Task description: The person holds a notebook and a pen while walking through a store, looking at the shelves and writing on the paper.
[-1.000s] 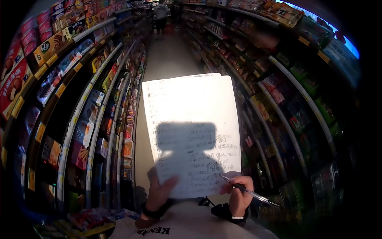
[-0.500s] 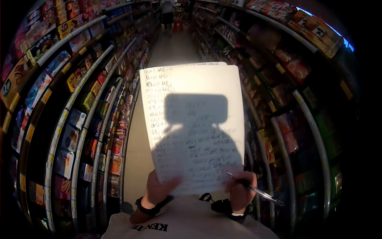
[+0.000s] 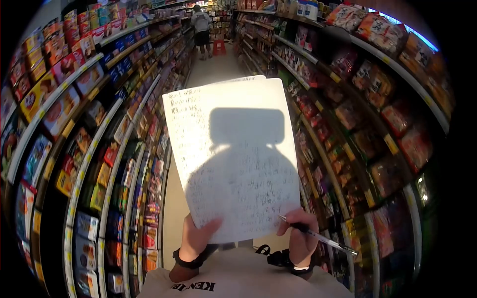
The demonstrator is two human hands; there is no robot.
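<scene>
Head view shows the left hand pinching the bottom edge of a handwritten notepad held upright between the store shelves, the right hand closed on a pen and steadying the other corner, so the shallow grip could let pages flop or slip.

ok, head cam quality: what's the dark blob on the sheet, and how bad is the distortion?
Head view: the blob is a head-and-shoulders shadow on the sheet, dimming the handwriting; the top left corner is bright. Head view: strong fisheye bends the shelves into arcs, black vignette in the corners. Head view: the pen in the right hand is sharp.
</scene>
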